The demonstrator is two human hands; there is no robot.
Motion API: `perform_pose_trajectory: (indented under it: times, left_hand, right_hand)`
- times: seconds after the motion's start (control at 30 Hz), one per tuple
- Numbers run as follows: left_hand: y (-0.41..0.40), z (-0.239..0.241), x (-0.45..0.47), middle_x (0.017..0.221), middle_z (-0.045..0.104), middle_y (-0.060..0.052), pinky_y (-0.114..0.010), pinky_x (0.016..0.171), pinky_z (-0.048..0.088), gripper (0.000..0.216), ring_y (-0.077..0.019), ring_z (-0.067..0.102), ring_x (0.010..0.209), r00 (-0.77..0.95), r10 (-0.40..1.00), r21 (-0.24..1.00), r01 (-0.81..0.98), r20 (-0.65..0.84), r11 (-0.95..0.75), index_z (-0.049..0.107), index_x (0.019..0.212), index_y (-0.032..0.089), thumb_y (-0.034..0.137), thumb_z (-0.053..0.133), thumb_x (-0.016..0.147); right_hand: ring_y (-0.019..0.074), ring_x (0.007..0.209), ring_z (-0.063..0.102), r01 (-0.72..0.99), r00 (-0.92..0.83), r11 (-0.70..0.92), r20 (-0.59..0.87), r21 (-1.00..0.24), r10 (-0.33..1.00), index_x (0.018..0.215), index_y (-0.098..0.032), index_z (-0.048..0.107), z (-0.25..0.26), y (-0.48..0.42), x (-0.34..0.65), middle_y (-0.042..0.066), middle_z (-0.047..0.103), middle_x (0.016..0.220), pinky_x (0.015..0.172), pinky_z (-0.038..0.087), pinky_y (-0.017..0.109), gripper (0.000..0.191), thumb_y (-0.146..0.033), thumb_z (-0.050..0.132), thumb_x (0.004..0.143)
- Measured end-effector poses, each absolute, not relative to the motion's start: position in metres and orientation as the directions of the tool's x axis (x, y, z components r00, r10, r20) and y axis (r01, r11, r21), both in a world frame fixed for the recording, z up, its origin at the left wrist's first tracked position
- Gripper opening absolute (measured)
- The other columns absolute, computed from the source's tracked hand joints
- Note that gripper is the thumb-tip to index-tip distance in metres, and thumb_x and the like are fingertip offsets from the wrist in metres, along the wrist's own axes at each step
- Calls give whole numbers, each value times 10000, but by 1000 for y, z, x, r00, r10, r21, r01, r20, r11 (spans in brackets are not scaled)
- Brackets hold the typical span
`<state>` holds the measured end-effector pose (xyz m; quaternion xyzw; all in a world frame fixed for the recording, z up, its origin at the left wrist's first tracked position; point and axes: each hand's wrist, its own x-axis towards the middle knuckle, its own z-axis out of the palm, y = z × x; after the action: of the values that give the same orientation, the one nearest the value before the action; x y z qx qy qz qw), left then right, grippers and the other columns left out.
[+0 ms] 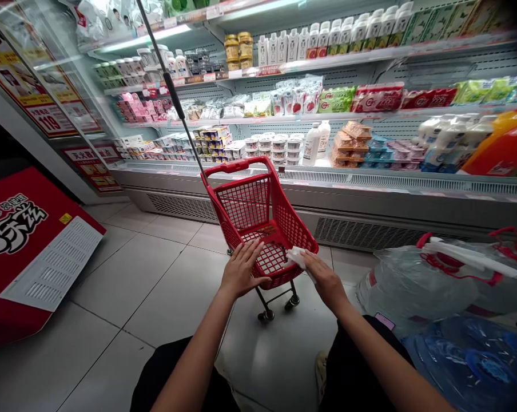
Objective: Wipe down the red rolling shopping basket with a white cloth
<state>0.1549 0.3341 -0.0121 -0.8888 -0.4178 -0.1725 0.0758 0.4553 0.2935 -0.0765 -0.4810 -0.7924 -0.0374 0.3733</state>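
Note:
A small red plastic shopping cart (284,214) with a lattice basket stands on the floor in front of me, its handle on the far side. My left hand (242,268) lies on the near left corner of the basket rim, fingers stretched out and thumb spread along the near edge. On the opposite near corner, my right hand (325,280) holds a crumpled white tissue (296,256) against the rim. The right fingertips are partly hidden by the tissue. A thin dark pole (173,91) rises from the cart's left side by the handle.
A refrigerated shelf unit (224,209) with dairy cups, bottles and packets runs behind the cart. At right stand large clear water jugs (406,286) and blue water bottles (468,360), a phone (385,320) beside them. A red freezer cabinet (31,246) is at left.

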Motion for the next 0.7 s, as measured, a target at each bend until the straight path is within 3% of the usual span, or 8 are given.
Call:
perform_pose_trajectory:
  times: [0.23, 0.47, 0.6, 0.7]
  left_hand:
    - [346, -21, 187, 1664, 383, -27, -443, 1283, 229, 969, -264, 425, 1482, 537, 752, -17, 818, 382, -575, 217, 1649, 309, 597, 706, 863]
    - [339, -28, 224, 1619, 457, -19, -497, 1208, 299, 819, -281, 464, 1446, 383, 847, 39, 904, 370, -426, 195, 1645, 358, 434, 611, 943]
    - [339, -26, 226, 1645, 414, -45, -508, 1253, 234, 942, -285, 430, 1470, 428, 822, 54, 875, 375, -481, 109, 1664, 276, 603, 594, 925]
    - [345, -17, 213, 1696, 309, -38, -454, 1297, 164, 989, -252, 335, 1535, 566, 738, -1, 794, 368, -608, 64, 1668, 252, 675, 556, 922]
  right_hand:
    - [210, 1486, 432, 806, -142, 473, 658, -357, 739, 1619, -291, 336, -83, 308, 446, 42, 556, 1536, 1216, 427, 496, 927, 106, 304, 782]
    - [199, 1503, 401, 756, -275, 569, 632, -323, 724, 1633, -250, 300, -71, 281, 396, 50, 510, 1574, 1232, 407, 463, 864, 85, 317, 837]
    - [202, 1457, 474, 748, -280, 580, 638, -324, 717, 1609, -280, 359, -69, 289, 429, 41, 550, 1542, 1206, 440, 457, 787, 41, 371, 891]
    - [201, 1449, 485, 754, -214, 529, 615, -390, 759, 1585, -280, 405, -70, 301, 460, 37, 559, 1534, 1192, 453, 454, 828, 62, 373, 832]
